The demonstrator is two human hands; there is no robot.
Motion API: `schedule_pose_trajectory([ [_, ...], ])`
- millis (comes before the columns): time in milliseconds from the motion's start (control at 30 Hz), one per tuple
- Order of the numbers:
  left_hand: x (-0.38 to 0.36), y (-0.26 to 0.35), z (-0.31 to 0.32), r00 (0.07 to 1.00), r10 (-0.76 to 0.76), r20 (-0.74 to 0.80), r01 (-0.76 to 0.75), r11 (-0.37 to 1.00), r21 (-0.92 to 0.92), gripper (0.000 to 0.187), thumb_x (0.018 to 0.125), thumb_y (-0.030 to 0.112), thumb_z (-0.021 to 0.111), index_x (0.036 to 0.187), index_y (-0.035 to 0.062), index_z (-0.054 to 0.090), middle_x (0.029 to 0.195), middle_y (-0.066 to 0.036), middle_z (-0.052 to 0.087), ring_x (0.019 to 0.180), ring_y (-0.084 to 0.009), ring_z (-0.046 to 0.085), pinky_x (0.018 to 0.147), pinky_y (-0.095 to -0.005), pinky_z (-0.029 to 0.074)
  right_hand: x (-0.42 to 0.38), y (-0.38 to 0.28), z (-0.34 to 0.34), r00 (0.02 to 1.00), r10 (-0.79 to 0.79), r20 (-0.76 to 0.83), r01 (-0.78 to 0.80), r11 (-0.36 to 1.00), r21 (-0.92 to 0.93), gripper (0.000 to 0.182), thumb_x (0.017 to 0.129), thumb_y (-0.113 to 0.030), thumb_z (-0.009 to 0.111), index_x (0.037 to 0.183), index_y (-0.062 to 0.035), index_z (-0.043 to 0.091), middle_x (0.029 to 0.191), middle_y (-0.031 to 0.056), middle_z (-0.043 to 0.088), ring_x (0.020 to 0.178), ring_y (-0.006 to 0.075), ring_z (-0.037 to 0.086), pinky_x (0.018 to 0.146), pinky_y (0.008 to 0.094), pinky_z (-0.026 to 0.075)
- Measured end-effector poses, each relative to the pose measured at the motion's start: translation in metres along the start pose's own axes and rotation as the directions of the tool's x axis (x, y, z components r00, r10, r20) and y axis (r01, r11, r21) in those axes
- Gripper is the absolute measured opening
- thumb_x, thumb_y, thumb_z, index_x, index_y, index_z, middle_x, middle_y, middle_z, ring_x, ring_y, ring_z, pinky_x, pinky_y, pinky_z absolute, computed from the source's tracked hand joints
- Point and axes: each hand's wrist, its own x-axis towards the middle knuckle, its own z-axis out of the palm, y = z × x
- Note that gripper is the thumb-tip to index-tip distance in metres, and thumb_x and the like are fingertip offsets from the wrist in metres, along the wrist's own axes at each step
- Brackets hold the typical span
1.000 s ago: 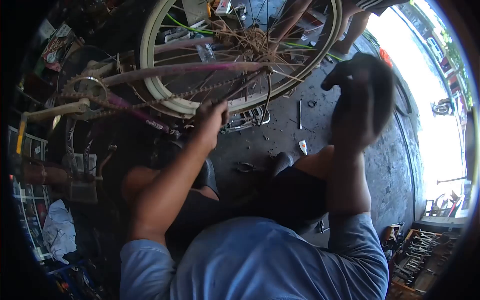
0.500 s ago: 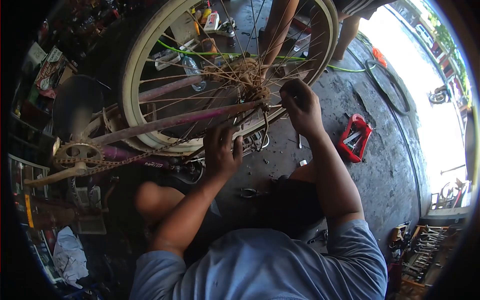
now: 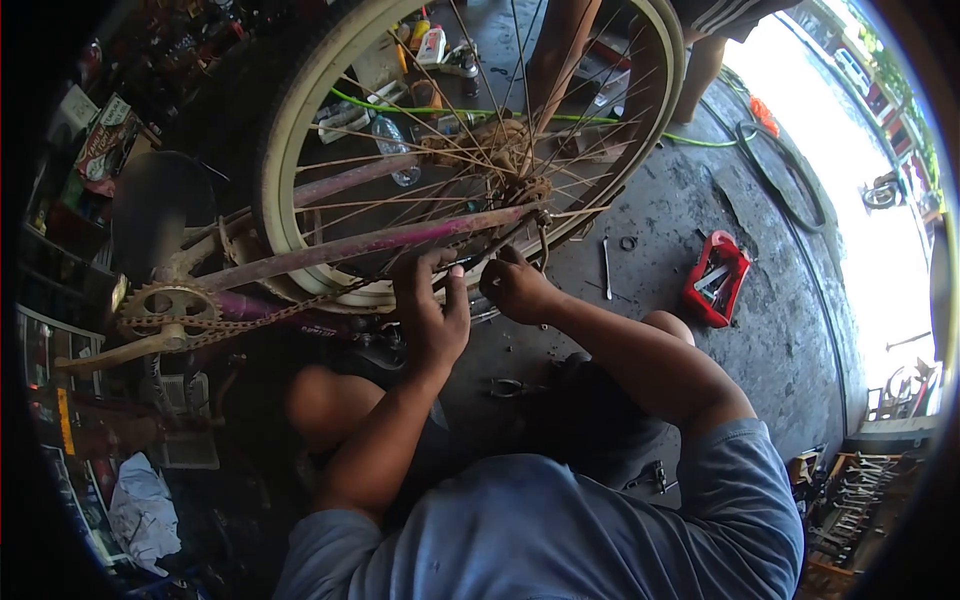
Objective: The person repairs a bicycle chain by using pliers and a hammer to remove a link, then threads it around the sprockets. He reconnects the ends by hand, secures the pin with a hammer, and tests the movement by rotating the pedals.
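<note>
A rusty bicycle chain (image 3: pixel 290 312) runs from the crank's chainring (image 3: pixel 165 312) to my left hand (image 3: pixel 430 315), whose fingers are closed around it below the purple frame tube (image 3: pixel 375 240). Just right of it, my right hand (image 3: pixel 522 288) is closed in a pinch; what its fingertips hold is hidden. Above both hands stands the spoked wheel (image 3: pixel 290 120) with its rusty hub and sprocket (image 3: pixel 530 190). A thin metal arm (image 3: pixel 543 240) hangs down from the axle end.
Another person's arm (image 3: pixel 565 60) reaches down behind the wheel. On the floor are a red tool tray (image 3: pixel 718 278), a wrench (image 3: pixel 606 268), pliers (image 3: pixel 508 387), a green hose (image 3: pixel 690 140) and a loose tyre (image 3: pixel 775 175). Several wrenches (image 3: pixel 858 495) lie at lower right.
My right hand has left the axle end and moved down and left, close beside my left hand. The left hand has risen slightly along the chain. The view has shifted a little.
</note>
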Motion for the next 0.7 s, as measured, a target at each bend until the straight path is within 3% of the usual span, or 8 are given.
schedule_pose_trajectory([
  [67,0.019,-0.001,-0.013,0.990,0.136,0.023,-0.138,0.976,0.168,0.016,0.097,0.011,0.063,0.111,0.0050,0.066,0.109,-0.015,0.064,0.102,-0.0354,0.062,0.095,-0.0449,0.047,0.000,-0.019,-0.001,0.990,-0.036,-0.135,0.077,0.947,0.313,0.033,0.088,-0.016,0.067,0.116,0.0007,0.068,0.138,0.0295,0.053,0.141,0.0478,0.039,0.118,0.0487,0.036],
  [133,0.026,-0.013,-0.019,0.961,0.247,0.125,-0.277,0.868,0.412,0.020,0.097,0.014,0.063,0.114,0.0053,0.067,0.113,-0.017,0.065,0.106,-0.0398,0.061,0.099,-0.0494,0.045,0.003,-0.018,0.007,0.994,-0.086,-0.070,0.104,0.942,0.318,0.033,0.091,-0.013,0.067,0.120,0.0022,0.067,0.148,0.0226,0.045,0.141,0.0403,0.042,0.118,0.0462,0.036],
  [200,0.034,-0.022,-0.026,0.964,0.176,0.199,-0.234,0.916,0.325,0.026,0.096,0.018,0.062,0.117,0.0031,0.067,0.113,-0.020,0.067,0.111,-0.0418,0.062,0.100,-0.0531,0.047,0.005,-0.020,0.021,0.995,0.075,-0.067,0.020,0.501,0.865,0.020,0.091,-0.013,0.068,0.109,-0.0057,0.068,0.120,0.0063,0.061,0.114,0.0206,0.059,0.098,0.0344,0.047],
  [233,0.038,-0.022,-0.029,0.937,-0.047,0.346,-0.079,0.936,0.343,0.029,0.097,0.019,0.061,0.120,0.0030,0.066,0.112,-0.022,0.068,0.109,-0.0423,0.064,0.098,-0.0529,0.049,0.010,-0.013,0.016,0.999,-0.003,-0.042,0.035,0.594,0.803,0.014,0.092,-0.013,0.066,0.104,-0.0073,0.066,0.108,-0.0009,0.061,0.101,0.0106,0.057,0.090,0.0279,0.045],
  [267,0.042,-0.023,-0.029,0.840,-0.263,0.475,0.073,0.922,0.381,0.031,0.098,0.020,0.060,0.123,0.0028,0.066,0.112,-0.024,0.069,0.108,-0.0428,0.065,0.096,-0.0527,0.050,0.012,-0.009,0.017,0.999,-0.002,-0.043,0.036,0.595,0.803,0.014,0.092,-0.013,0.066,0.104,-0.0073,0.066,0.108,-0.0009,0.061,0.101,0.0106,0.057,0.090,0.0279,0.045],
  [333,0.054,-0.027,-0.026,0.822,-0.269,0.503,0.062,0.919,0.390,0.028,0.099,0.020,0.060,0.121,0.0047,0.068,0.111,-0.023,0.071,0.106,-0.0420,0.067,0.091,-0.0528,0.052,0.015,-0.007,0.014,0.998,-0.061,-0.028,0.044,0.289,0.956,0.008,0.094,-0.014,0.062,0.099,-0.0083,0.064,0.102,-0.0020,0.063,0.095,0.0103,0.056,0.086,0.0268,0.043],
  [467,0.057,-0.051,-0.011,0.858,-0.130,0.496,-0.061,0.934,0.352,0.027,0.095,0.022,0.067,0.117,0.0081,0.072,0.110,-0.018,0.074,0.103,-0.0395,0.070,0.087,-0.0498,0.055,0.016,-0.004,0.012,0.996,-0.090,0.000,0.002,0.018,1.000,0.005,0.093,-0.013,0.062,0.097,-0.0099,0.063,0.109,0.0008,0.065,0.097,0.0123,0.058,0.090,0.0304,0.045],
  [700,0.047,-0.058,0.003,0.899,-0.134,0.417,0.006,0.956,0.294,0.030,0.089,0.022,0.074,0.116,0.0087,0.071,0.106,-0.018,0.074,0.102,-0.0395,0.070,0.090,-0.0498,0.054,0.021,0.006,0.011,0.987,-0.158,0.007,0.000,0.047,0.999,0.005,0.092,-0.013,0.063,0.095,-0.0100,0.062,0.118,0.0043,0.066,0.099,0.0143,0.060,0.091,0.0349,0.048],
])
